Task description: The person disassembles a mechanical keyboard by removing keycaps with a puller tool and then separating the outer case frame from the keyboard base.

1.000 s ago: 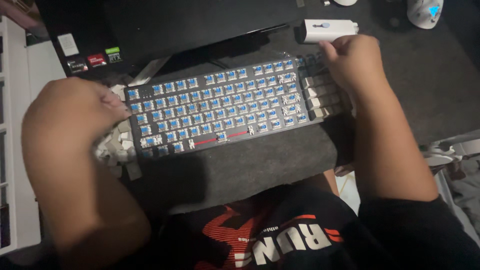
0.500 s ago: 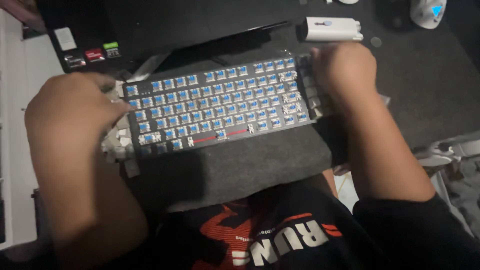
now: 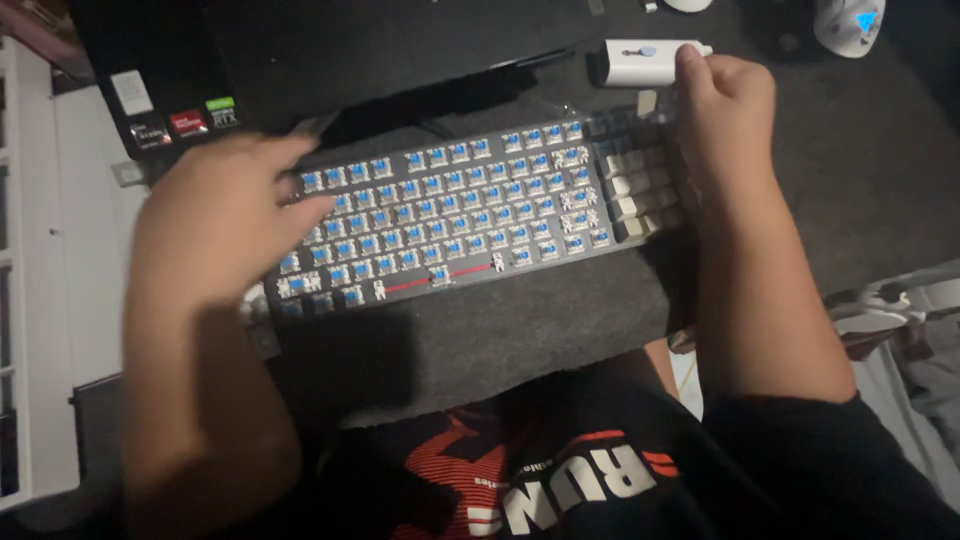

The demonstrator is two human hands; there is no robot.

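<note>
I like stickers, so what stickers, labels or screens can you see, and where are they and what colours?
White label: plain upright rectangle, on the dark laptop corner, upper left.
Red sticker: small rectangle, just below it.
Green sticker: small rectangle, right of the red one.
Dark sticker: small, left of the red one, hard to make out.
Screens: none lit in view.

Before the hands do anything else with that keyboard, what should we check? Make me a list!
1. Keyboard flat on the dark mat: ok.
2. Blue switches bare, most caps off: ok.
3. Pale keycaps left on the right side: not ok.
4. Left hand over the left end; touching it: cannot tell, blurred.
5. Right hand at the far right corner, fingers curled; what it holds: cannot tell.
6. White tool lying beside the right hand: ok.
</note>
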